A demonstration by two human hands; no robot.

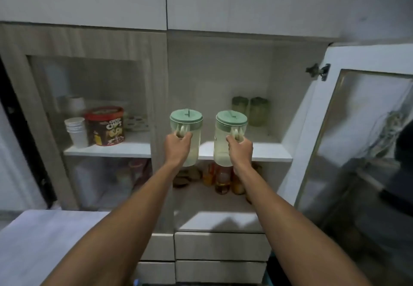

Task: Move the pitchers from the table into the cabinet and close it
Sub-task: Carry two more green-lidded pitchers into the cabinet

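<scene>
Both our hands grip pitcher handles: left hand (177,143) clamps the left pitcher (186,137), right hand (240,149) the right pitcher (228,138), both held upright before the open cabinet (223,66), level with its upper shelf (268,151). We note its glass door (357,140) swung right and two green glasses (250,110) behind.

Both arms are reaching out: the left hand (178,143) is gripping the left pitcher (186,135) by its handle, the right hand (240,149) is gripping the right pitcher (228,138), both upright, green-lidded, hanging just before the shelf (270,151) of the cabinet, its glass door (357,140) standing open on the right.
</scene>
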